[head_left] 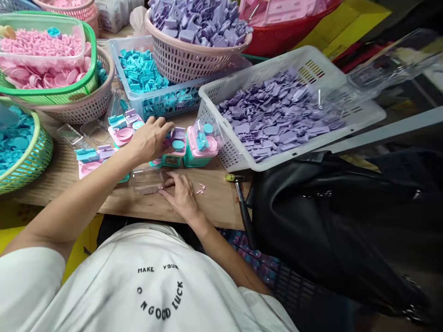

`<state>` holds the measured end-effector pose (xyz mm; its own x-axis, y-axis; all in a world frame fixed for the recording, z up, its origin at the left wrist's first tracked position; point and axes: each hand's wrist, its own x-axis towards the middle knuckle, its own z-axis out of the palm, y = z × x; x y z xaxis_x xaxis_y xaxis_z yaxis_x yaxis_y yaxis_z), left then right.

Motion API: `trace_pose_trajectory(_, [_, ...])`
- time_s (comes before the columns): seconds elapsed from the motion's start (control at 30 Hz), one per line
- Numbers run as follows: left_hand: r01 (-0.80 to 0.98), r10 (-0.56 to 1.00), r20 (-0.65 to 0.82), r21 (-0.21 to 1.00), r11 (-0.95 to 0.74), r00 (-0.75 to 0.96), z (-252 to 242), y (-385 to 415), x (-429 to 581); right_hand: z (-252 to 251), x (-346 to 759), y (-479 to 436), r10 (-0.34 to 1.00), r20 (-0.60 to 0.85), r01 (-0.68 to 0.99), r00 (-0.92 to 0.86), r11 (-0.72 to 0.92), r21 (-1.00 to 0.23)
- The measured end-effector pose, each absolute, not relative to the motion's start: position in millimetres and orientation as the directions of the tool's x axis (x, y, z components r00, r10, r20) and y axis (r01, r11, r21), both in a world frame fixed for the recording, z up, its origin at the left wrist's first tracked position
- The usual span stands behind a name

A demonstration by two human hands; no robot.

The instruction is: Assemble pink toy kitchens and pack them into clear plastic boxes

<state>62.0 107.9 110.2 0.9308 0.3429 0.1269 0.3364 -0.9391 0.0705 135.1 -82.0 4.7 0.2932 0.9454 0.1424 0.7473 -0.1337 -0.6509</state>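
My left hand (150, 140) reaches over a row of small toy units, its fingers curled down onto a pink-and-teal toy unit (176, 146); the fingertips are partly hidden. Low at the table's front, my right hand (183, 196) pinches the right end of a clear plastic cover (147, 180) between thumb and fingers. To the right stands another toy unit (202, 145) with a clear cover on its top. More toy units, one with a pink bowl (123, 135), stand left of my left hand. Two tiny pink hooked pieces (200, 188) lie beside my right hand.
A hammer (242, 198) lies at the table's right edge, against a black bag (332, 212). Behind are a white basket (238, 154) of purple parts, a blue bin (133, 92) of turquoise parts and a pink basket (194, 62). Clear covers (71, 136) lie at left.
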Motion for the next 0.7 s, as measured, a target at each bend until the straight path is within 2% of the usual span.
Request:
trace_pose_trajectory(0.13, [0.345, 0.353, 0.133, 0.082, -0.935, 0.926, 107.4, 110.2, 62.7, 12.4, 139.2, -87.5, 0.968, 0.085, 0.757, 0.237, -0.129, -0.641])
trace_pose_trajectory(0.3, [0.347, 0.362, 0.127, 0.127, -0.929, 0.923, 107.8, 111.6, 64.8, 17.0, 129.4, -78.4, 0.96, 0.051, 0.784, 0.276, -0.194, -0.59])
trace_pose_trajectory(0.43, [0.353, 0.377, 0.267, 0.136, -0.926, 0.887, 114.2, 88.8, 49.3, 17.7, 120.5, -70.9, 0.949, 0.001, 0.765, 0.317, -0.255, -0.592])
trace_pose_trajectory(0.5, [0.316, 0.342, 0.287, 0.133, -0.939, 0.895, 111.5, 68.2, 29.5, 18.3, 119.4, -70.2, 0.946, -0.003, 0.762, 0.325, -0.264, -0.591])
trace_pose_trajectory(0.6, [0.283, 0.3, 0.134, 0.129, -0.95, 0.945, 93.5, 39.6, -4.2, 17.9, 119.1, -70.1, 0.95, 0.01, 0.767, 0.314, -0.247, -0.592])
trace_pose_trajectory(0.7, [0.372, 0.373, -0.003, 0.051, -0.927, 0.928, 72.0, 26.5, -23.1, 16.4, 116.3, -68.0, 0.952, 0.021, 0.772, 0.306, -0.235, -0.591])
